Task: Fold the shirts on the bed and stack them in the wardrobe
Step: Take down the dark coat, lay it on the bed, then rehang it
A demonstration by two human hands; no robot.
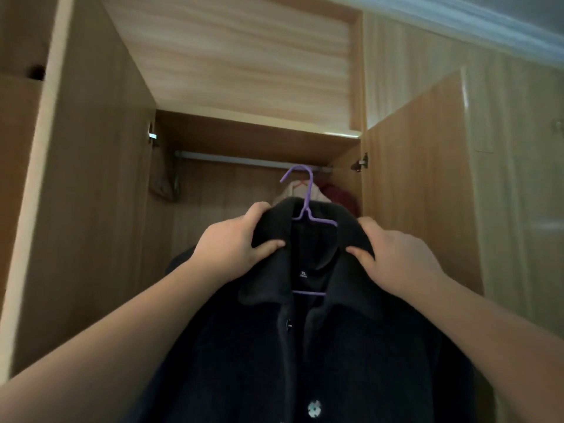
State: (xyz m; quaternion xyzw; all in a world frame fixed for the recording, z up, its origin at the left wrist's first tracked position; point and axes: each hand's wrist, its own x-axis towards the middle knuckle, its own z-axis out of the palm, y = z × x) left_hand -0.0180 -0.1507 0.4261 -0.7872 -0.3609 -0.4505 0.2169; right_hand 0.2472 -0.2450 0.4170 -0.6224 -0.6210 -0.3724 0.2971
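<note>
Two doors: wardrobe stands open, rail across its top.
Shirt: dark, buttoned, on purple hanger — held up before the rail.
Left hand: fingers curled, gripping left shoulder of collar.
Right hand: gripping right shoulder — thumb pinching cloth.

Shirt front & centre, up before the open wardrobe, riding on a hanger whose hook pokes up above the collar, just under the rail. Left hand grips the collar's left shoulder, right hand grips the right, hanger between them. Behind the shirt, inside the wardrobe, more clothes on the rail, toward its right end. Shelf board above the rail, upper compartment over that. Doors swung out: one left, right door beside the right hand.
</note>
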